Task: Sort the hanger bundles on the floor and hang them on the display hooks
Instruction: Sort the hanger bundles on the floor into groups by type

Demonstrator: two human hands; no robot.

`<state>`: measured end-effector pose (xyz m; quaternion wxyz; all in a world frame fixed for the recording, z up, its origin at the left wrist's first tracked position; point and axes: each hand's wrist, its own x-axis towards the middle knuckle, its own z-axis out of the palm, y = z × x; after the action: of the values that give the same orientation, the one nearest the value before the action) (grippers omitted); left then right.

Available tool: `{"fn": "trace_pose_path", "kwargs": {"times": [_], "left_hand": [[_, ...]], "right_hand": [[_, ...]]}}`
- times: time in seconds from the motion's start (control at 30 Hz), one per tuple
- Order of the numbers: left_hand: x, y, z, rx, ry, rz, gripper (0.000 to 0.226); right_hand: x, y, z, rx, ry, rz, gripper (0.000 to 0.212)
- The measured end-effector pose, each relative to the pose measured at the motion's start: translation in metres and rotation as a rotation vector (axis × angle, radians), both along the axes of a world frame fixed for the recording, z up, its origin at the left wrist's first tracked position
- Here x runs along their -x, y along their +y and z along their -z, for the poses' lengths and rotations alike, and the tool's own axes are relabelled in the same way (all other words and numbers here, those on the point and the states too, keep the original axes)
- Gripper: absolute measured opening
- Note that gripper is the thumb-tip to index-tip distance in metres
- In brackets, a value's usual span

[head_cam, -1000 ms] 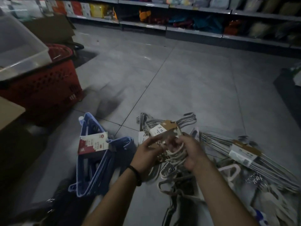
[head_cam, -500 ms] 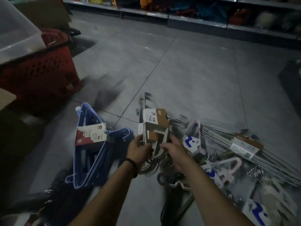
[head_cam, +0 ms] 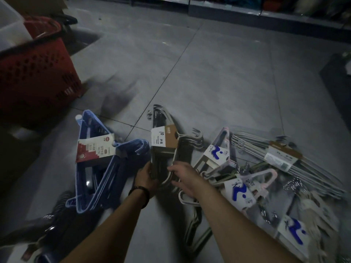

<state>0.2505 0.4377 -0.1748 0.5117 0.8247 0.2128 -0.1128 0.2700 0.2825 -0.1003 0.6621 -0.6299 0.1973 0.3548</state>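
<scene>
A bundle of beige and dark hangers with a white and brown card label (head_cam: 164, 139) lies on the grey floor in front of me. My left hand (head_cam: 147, 174) grips its lower left end. My right hand (head_cam: 185, 176) holds its lower right side, fingers curled on the hangers. A blue hanger bundle with a red and white label (head_cam: 96, 160) lies to the left. To the right sit pink bundles with blue-marked labels (head_cam: 218, 152) and a long grey wire-hanger bundle (head_cam: 281, 157).
A red shopping basket (head_cam: 36, 73) with a clear plastic bin on it stands at the left. Store shelves (head_cam: 247, 8) run along the back. More hanger packs (head_cam: 296, 230) lie at lower right, dark items at lower left.
The labelled bundle, lifted in my hands a second ago, has been turned and lowered onto the floor next to the blue bundle. The view has tilted further down.
</scene>
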Motion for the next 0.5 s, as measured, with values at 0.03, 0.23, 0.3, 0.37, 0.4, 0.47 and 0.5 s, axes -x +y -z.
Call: {"fn": "trace_pose_path", "kwargs": {"times": [0.03,0.23,0.3,0.37,0.4,0.47,0.5], "left_hand": [[-0.001,0.001,-0.001,0.006,-0.005,0.027,0.043],[-0.002,-0.002,0.010,-0.118,0.012,0.063,0.039],[-0.003,-0.012,0.009,-0.155,0.068,0.017,0.051],[0.004,-0.030,0.000,-0.211,0.142,-0.071,0.066],[0.012,-0.041,-0.008,-0.280,0.125,-0.087,0.072],[0.035,-0.067,-0.022,-0.463,-0.071,-0.037,0.074],[0.046,-0.082,-0.024,-0.516,-0.196,0.025,0.070]], "right_hand": [[0.001,-0.001,-0.003,-0.002,-0.006,0.002,0.010],[0.008,-0.014,-0.011,0.042,-0.048,-0.089,0.023],[0.003,-0.024,-0.012,0.142,-0.177,-0.189,0.017],[-0.008,-0.042,-0.011,0.289,-0.296,-0.231,0.028],[-0.013,-0.055,-0.011,0.356,-0.329,-0.207,0.031],[-0.024,-0.091,-0.006,0.474,-0.363,-0.085,0.022],[-0.026,-0.110,-0.005,0.541,-0.371,-0.004,0.019]]}}
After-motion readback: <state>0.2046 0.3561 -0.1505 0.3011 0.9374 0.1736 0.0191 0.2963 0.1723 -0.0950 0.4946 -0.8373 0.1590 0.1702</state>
